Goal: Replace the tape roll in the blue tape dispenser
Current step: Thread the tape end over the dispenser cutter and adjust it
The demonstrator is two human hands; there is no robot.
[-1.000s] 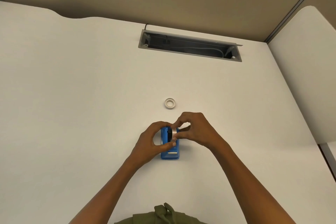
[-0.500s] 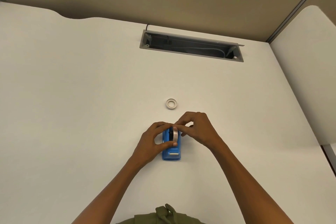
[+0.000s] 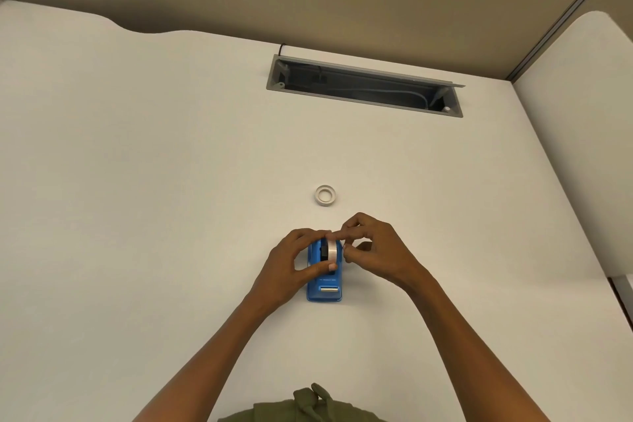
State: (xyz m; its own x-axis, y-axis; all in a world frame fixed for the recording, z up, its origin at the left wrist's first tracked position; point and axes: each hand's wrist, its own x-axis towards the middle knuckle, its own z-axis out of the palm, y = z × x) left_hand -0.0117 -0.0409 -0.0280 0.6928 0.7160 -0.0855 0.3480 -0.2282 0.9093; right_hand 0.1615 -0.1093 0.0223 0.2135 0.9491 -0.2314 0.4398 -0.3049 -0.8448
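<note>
A bit of green cloth (image 3: 308, 409) is cut off at the bottom edge. The blue tape dispenser (image 3: 324, 284) stands on the white counter (image 3: 137, 216), and both hands hide most of its far half. The left hand (image 3: 291, 267) curls round the dispenser's left side, thumb on the tape roll (image 3: 331, 250) that sits in it. The right hand (image 3: 373, 250) pinches at the roll's top right, but I cannot see what its fingertips hold. Since a moment ago the hands have hardly moved, and the roll sits lower in the dispenser. Farther off lies an empty tape ring (image 3: 325, 196), apart from the hands. Beyond it is a gray cable slot (image 3: 364, 86).
</note>
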